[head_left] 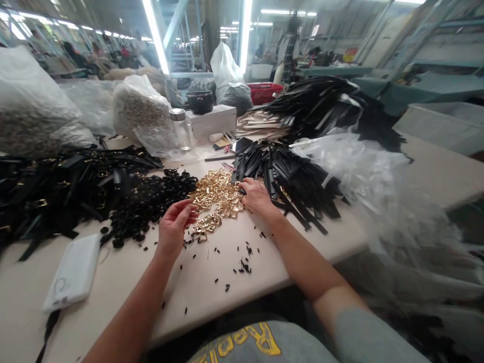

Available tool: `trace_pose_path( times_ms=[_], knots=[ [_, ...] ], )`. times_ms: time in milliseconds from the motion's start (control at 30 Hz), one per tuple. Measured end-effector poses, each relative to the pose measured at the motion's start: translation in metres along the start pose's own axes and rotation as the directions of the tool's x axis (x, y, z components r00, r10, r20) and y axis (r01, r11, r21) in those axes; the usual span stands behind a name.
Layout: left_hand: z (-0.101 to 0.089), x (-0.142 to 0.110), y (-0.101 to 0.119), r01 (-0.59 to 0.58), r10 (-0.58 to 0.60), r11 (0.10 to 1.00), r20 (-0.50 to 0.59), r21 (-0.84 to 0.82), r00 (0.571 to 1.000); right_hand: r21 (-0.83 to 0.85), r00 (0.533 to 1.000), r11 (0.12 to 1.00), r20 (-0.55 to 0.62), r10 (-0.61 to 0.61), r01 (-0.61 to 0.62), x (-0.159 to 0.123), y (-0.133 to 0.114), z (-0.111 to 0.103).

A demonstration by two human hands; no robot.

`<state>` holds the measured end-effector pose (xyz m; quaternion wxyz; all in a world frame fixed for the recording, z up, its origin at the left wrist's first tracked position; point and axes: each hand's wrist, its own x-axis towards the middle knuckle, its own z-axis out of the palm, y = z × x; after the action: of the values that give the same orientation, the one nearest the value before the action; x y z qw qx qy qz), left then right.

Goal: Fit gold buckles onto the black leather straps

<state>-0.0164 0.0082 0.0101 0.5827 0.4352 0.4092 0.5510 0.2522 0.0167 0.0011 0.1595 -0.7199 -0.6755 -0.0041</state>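
A heap of gold-coloured metal buckles (214,189) lies on the table between my two hands. My left hand (174,224) is at the near left edge of this heap, its fingers loosely bent and somewhat apart, with nothing visible in them. At the heap's right side, my right hand (259,197) is closed on a small black piece (242,191); its exact kind is unclear. Black straps (272,169) fan out just beyond and right of that hand. Left of the buckles is a pile of small black rings or loops (151,196).
Small black bits (245,264) lie scattered before me. A white power bank (73,272) with a cable is at left, near buckled black straps (94,176). Behind stand a glass jar (182,132), a white box (214,122) and filled plastic bags (141,111). Plastic sheeting (363,186) hangs at right.
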Motion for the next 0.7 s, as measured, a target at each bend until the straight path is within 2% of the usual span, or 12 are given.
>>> trace_pose_path(
  times_ms=[100, 167, 333, 433, 533, 600, 700],
  knots=[
    [-0.001, -0.007, -0.008, -0.012, 0.004, 0.992, 0.065, 0.125, 0.998, -0.077, 0.989, 0.987, 0.027, 0.146, -0.143, 0.0, 0.003, -0.005],
    [-0.001, -0.009, -0.009, -0.032, 0.019, 0.986, 0.086, 0.162, 0.996, -0.093, 0.982, 0.982, 0.081, 0.172, -0.164, 0.002, 0.006, -0.007],
    [0.002, -0.009, -0.009, -0.04, 0.018, 0.979, 0.111, 0.202, 0.994, -0.039, 0.98, 0.99, 0.14, 0.142, -0.137, 0.004, 0.008, -0.015],
    [0.004, -0.008, -0.01, -0.055, 0.029, 0.972, 0.117, 0.23, 0.993, 0.016, 0.985, 0.995, 0.144, 0.095, -0.098, 0.002, 0.002, -0.022],
    [0.006, -0.008, -0.01, -0.069, 0.043, 0.971, 0.114, 0.23, 0.992, 0.197, 0.989, 0.98, 0.136, -0.058, 0.03, -0.005, -0.015, -0.024],
    [0.009, -0.009, -0.008, -0.037, 0.01, 0.977, 0.125, 0.209, 0.992, 0.434, 0.969, 0.885, 0.092, -0.228, 0.167, -0.012, -0.031, -0.021],
    [0.014, -0.013, -0.006, 0.059, -0.089, 0.984, 0.176, 0.168, 0.98, 0.707, 0.92, 0.654, 0.013, -0.392, 0.269, -0.024, -0.055, -0.01]
  ],
)
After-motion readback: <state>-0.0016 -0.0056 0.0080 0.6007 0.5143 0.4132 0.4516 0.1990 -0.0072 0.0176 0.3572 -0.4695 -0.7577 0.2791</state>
